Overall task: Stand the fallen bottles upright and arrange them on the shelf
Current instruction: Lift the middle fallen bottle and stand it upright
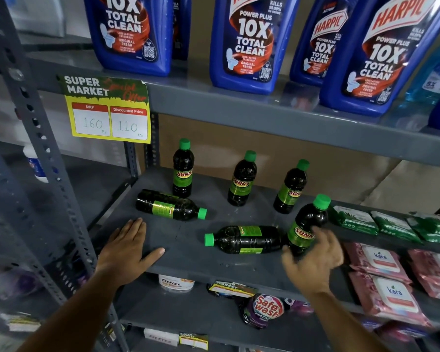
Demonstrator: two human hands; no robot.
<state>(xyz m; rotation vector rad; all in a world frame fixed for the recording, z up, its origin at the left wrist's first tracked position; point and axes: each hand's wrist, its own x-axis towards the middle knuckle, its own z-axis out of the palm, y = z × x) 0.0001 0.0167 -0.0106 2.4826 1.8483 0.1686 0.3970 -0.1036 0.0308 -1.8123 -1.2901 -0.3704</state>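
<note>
A grey metal shelf (193,260) is seen, bare along its front edge. Beside the fallen bottle (244,239) at the front, the right hand (313,262) is closed around a standing bottle (306,224). The left hand (127,247) is laid flat and open near the second fallen bottle (169,205); three upright bottles (241,179) are ranged behind.

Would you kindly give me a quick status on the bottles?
Right hand gripping tilted bottle. Left hand flat on shelf. Two bottles down, three upright. Nothing blocking.
</note>
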